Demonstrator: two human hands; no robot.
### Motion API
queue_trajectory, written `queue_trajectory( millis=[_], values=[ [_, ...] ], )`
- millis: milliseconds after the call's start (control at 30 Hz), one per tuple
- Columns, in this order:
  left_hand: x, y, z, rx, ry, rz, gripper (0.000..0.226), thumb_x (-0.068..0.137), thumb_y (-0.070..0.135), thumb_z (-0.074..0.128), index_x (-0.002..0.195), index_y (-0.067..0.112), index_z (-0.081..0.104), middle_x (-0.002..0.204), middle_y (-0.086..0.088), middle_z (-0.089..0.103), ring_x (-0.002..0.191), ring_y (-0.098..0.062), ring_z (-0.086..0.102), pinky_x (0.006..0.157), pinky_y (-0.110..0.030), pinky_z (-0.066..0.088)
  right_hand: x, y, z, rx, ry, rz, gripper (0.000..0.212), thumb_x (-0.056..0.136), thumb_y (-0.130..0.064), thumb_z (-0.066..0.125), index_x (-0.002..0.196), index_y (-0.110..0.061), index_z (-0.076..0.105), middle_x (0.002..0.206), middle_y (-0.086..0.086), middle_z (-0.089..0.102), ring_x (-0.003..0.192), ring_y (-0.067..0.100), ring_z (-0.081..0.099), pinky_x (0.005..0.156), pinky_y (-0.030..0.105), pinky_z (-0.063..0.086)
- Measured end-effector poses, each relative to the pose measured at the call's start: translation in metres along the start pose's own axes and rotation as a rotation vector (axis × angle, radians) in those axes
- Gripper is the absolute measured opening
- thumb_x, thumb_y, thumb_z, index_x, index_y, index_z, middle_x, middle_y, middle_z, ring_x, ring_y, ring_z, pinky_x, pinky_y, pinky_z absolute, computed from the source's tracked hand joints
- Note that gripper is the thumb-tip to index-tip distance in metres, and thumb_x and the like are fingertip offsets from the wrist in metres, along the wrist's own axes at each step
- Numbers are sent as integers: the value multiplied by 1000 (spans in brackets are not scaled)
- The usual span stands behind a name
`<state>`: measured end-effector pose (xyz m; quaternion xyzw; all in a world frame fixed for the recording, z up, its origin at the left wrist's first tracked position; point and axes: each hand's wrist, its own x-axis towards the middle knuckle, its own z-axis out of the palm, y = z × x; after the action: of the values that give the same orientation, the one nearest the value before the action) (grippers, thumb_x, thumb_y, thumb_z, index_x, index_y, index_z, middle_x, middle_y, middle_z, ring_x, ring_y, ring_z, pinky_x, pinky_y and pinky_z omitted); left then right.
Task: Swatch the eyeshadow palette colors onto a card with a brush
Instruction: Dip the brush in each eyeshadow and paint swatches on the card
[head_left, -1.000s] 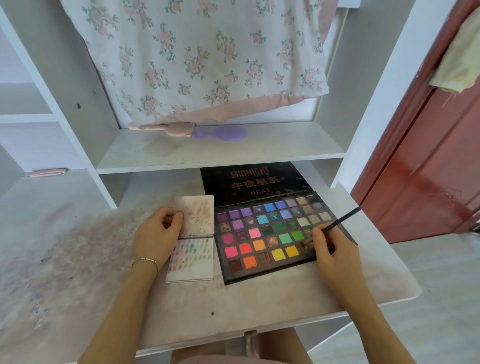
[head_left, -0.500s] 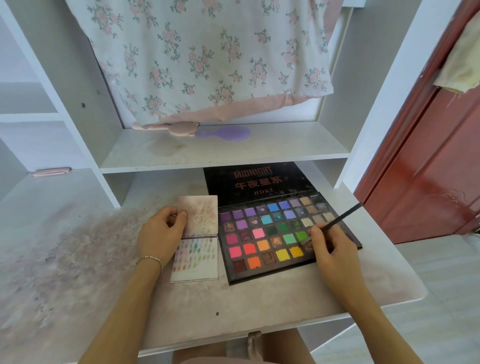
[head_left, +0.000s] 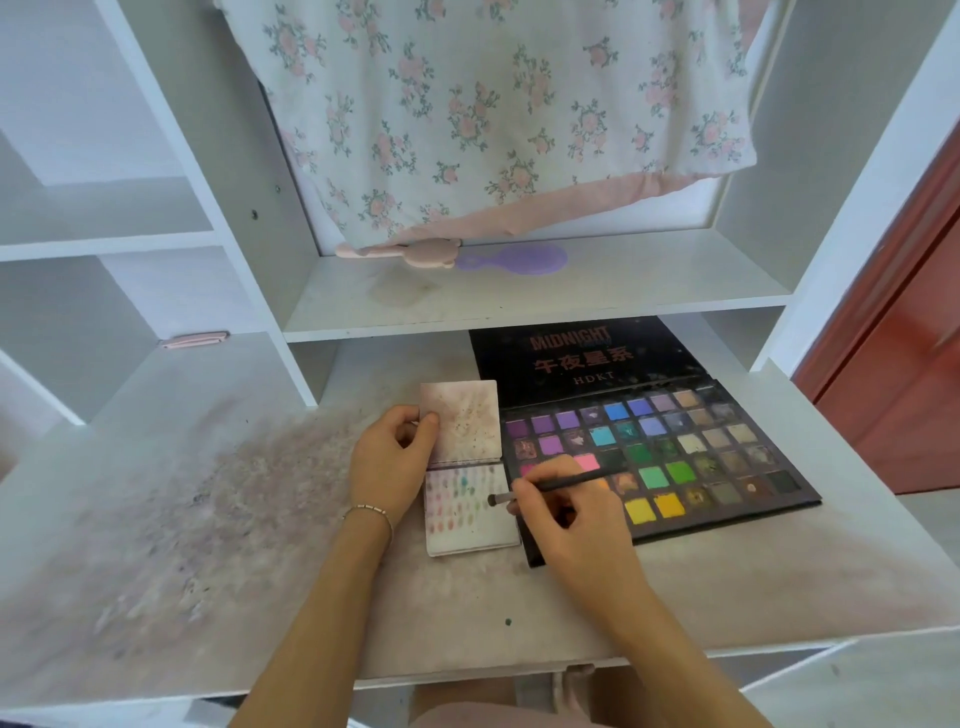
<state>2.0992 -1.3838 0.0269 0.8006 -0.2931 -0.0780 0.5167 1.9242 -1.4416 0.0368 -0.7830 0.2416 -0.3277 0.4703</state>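
The card (head_left: 470, 512) lies just left of centre frame, its right edge touching the open eyeshadow palette (head_left: 660, 457), likely so the brush (head_left: 545, 488) travels little between pan and paper. Rows of small colour dabs fill its upper left; the lower part is bare. The right hand (head_left: 566, 514) pinches the brush handle between thumb and curled fingers, the arm crossing in from the lower right, the tip over the card's right edge. The left hand (head_left: 392, 462) pinches the card's raised flap (head_left: 460, 421), pinning it to the desk (head_left: 208, 519), wrist bent inward.
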Motion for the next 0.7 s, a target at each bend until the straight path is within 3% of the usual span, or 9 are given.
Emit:
queue_trajectory(
  millis=[100, 333, 700],
  values=[
    [0, -1, 1, -32, 0, -10, 10, 88, 27, 55, 82, 20, 61, 74, 6, 64, 72, -14, 61, 63, -24, 49, -1, 1, -1, -13, -24, -7, 14, 86, -21, 58, 77, -31, 54, 65, -13, 65, 66, 2, 62, 59, 15, 50],
    [0, -1, 2, -45, 11, -4, 11, 88, 28, 56, 84, 20, 62, 74, 6, 65, 71, -13, 61, 62, -22, 47, 0, 0, 1, -98, -93, 3, 22, 87, -23, 58, 74, -39, 49, 71, -9, 64, 70, 2, 59, 60, 14, 47],
    [-2, -1, 1, -23, 22, 18, 9, 88, 28, 56, 86, 22, 62, 73, 13, 63, 70, -6, 59, 62, -20, 48, 0, 1, 2, -191, -171, 40, 8, 88, -27, 55, 81, -31, 52, 78, -8, 65, 73, 5, 60, 67, 29, 53]
  ],
)
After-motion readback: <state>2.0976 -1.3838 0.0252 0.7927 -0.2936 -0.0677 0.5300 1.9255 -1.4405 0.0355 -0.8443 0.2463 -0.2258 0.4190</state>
